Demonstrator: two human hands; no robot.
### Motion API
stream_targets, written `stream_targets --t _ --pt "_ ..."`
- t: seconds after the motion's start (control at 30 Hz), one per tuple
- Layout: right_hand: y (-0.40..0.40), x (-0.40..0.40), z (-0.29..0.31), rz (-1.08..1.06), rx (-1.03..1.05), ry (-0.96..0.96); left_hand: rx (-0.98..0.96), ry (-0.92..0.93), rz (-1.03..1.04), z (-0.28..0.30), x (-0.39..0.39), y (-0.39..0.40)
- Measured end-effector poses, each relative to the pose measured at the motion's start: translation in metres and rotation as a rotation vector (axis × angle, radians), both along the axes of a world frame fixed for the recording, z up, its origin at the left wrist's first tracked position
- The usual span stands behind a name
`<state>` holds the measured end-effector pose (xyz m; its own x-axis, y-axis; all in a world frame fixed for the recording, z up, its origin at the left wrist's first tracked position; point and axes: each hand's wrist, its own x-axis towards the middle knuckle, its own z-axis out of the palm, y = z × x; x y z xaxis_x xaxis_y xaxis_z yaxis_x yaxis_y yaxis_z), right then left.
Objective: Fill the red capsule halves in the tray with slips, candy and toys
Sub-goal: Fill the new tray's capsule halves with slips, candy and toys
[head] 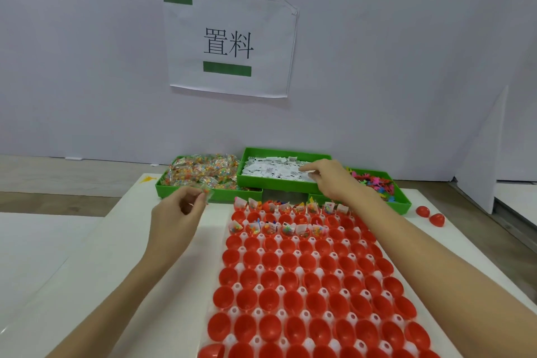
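A white tray (232,337) holds many red capsule halves (290,279). Some halves in the far two rows hold slips, candy and toys (290,229); the nearer rows look empty. My left hand (177,218) pinches a clear candy packet (207,190) in front of the candy bin (200,174). My right hand (328,180) reaches over the middle bin of white paper slips (273,170), and its fingertips pinch a slip (311,176). A third green bin with small coloured toys (374,183) sits just right of that hand.
The three green bins stand along the table's far edge against a white wall with a paper sign (229,43). Two loose red capsule halves (430,215) lie on the table at right. One more half (210,351) lies at the tray's near left corner.
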<state>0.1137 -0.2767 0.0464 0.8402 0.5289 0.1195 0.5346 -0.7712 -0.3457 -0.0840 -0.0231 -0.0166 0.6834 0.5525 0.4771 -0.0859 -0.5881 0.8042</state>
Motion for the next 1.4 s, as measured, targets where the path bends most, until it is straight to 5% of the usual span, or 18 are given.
stream_targets --t 0.37,0.57,0.87,1.0,1.4 --pt "0.002 0.02 0.008 -0.072 0.115 0.161 0.191 0.24 0.071 0.035 0.069 0.07" --pt "-0.001 0.02 -0.003 -0.101 0.189 0.112 -0.024 0.126 0.037 0.034 0.059 0.065" --pt "-0.007 0.02 -0.006 -0.073 0.275 0.1 -0.552 -0.074 -0.304 0.03 -0.016 -0.046" --pt "-0.015 0.02 0.001 -0.041 0.301 0.208 -0.591 -0.035 -0.428 0.026 -0.032 -0.07" --pt "-0.041 -0.032 0.0 -0.107 0.634 0.136 -0.422 0.041 -0.48 0.023 -0.043 -0.065"
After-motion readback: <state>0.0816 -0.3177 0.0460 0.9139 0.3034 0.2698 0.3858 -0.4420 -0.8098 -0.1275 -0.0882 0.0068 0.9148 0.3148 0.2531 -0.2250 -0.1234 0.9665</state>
